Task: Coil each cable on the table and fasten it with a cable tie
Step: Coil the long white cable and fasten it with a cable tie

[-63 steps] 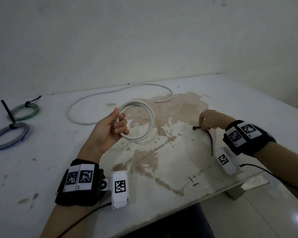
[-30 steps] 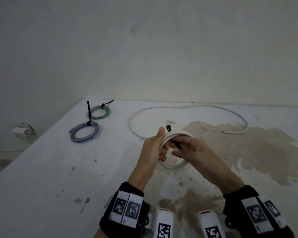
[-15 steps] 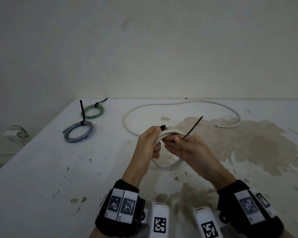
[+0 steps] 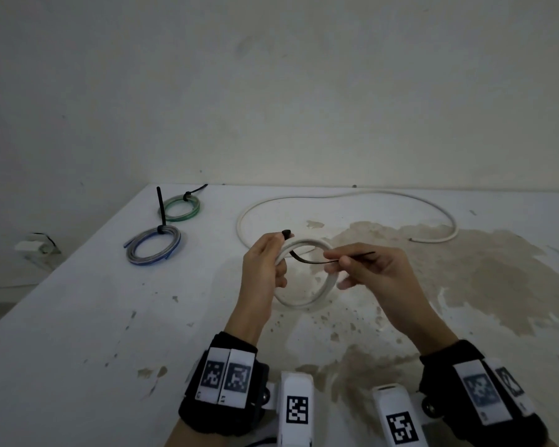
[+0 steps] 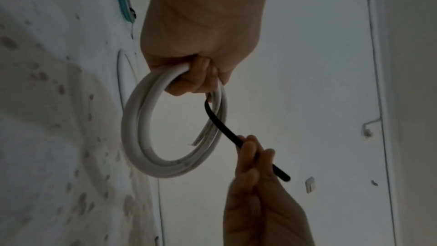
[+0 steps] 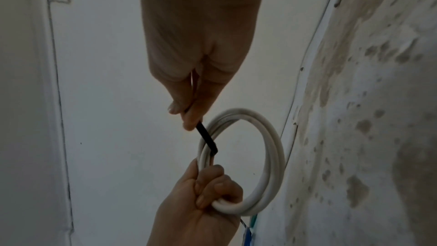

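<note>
My left hand [image 4: 265, 262] grips a white coiled cable [image 4: 317, 298] at its upper left and holds it above the table [image 4: 78, 317]. A black cable tie [image 4: 307, 259] passes through the coil; its head [image 4: 286, 233] sticks up by my left thumb. My right hand [image 4: 362, 269] pinches the tie's tail just right of the coil. In the left wrist view the coil [image 5: 139, 128] hangs from my curled fingers [image 5: 191, 79] and the tie [image 5: 220, 122] runs to the right hand [image 5: 250, 156]. The right wrist view shows the tie [image 6: 208, 139] pinched above the coil [image 6: 272, 156].
A long loose white cable [image 4: 336, 198] lies in a wide loop at the back of the table. A green coil [image 4: 181, 208] and a grey-blue coil [image 4: 152, 250], each bound with a black tie, lie at the back left. The tabletop has a large brown stain [image 4: 465, 269].
My right hand fetched the black tie from the table's right and brought it to the coil. The tie's tail now runs through the coil and the right hand has drawn it rightward.
</note>
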